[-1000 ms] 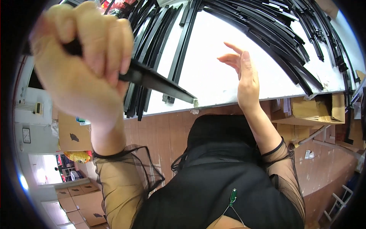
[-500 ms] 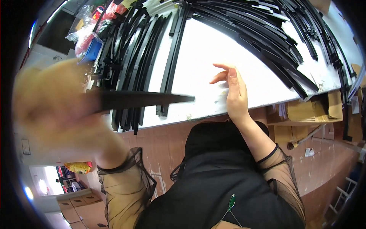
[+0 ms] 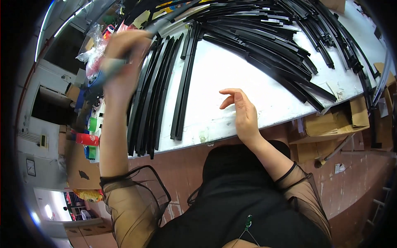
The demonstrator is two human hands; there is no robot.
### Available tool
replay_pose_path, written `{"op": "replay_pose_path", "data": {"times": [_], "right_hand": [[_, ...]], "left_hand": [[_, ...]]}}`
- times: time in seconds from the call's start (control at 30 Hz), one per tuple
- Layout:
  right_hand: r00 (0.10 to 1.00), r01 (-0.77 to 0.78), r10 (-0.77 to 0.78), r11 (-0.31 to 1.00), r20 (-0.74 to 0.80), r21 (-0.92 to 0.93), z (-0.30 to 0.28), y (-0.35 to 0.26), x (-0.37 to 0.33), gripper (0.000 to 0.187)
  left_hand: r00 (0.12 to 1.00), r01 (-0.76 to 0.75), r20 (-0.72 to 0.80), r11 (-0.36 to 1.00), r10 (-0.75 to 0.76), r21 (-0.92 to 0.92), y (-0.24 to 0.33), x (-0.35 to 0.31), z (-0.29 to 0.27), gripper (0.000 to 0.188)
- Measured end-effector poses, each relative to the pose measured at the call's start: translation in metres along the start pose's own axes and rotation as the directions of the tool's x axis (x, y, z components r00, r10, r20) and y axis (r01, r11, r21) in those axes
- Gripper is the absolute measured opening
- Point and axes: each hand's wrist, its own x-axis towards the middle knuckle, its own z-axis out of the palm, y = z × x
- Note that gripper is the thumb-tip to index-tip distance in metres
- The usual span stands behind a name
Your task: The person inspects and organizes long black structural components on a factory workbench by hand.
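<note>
– The long strips (image 3: 185, 84)?
– Smooth, plastic-looking, softly glossy.
– And the worktable (image 3: 215, 68)?
– Smooth on top, roughened near the edge.
– That open carton (image 3: 320, 126)?
– Matt cardboard. The sleeves (image 3: 133, 202) are sheer, gauzy cloth.

Wall clock (image 3: 30, 167), red cylinder (image 3: 87, 139) beside green roll (image 3: 92, 124), open cardboard box (image 3: 322, 126), clear plastic bag (image 3: 96, 46)

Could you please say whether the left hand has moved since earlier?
Yes, the left hand has moved away from the near edge of the table, toward the far ends of the leftmost black strips.
</note>
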Motion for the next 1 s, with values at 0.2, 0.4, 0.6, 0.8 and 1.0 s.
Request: {"op": "replay_pose_path", "data": {"times": [0.2,0.4,0.6,0.8,1.0], "right_hand": [[0.999,0.039,-0.039,0.999,0.028,-0.017,0.009,-0.008,-0.003,0.042],[0.996,0.018,-0.014,0.999,0.086,-0.051,0.006,-0.005,-0.001,0.038],[0.997,0.001,0.002,0.999,0.081,-0.036,0.007,-0.006,0.0,0.038],[1.0,-0.004,0.003,0.994,0.011,0.109,-0.004,-0.01,-0.004,0.035],[0.95,0.259,-0.312,0.753,0.018,-0.604,-0.056,-0.055,0.013,0.019]], "left_hand": [[0.86,-0.074,0.509,0.99,0.001,0.122,-0.033,-0.093,0.072,0.029],[0.79,-0.118,0.613,0.974,-0.027,0.195,-0.044,-0.119,0.098,0.029],[0.903,0.149,0.39,0.984,-0.178,0.102,0.001,-0.067,0.062,0.026],[0.818,0.542,0.05,0.738,-0.573,-0.402,0.123,-0.003,0.047,0.022],[0.672,0.666,0.264,0.409,-0.692,-0.624,0.184,-0.034,0.086,0.024]]}}
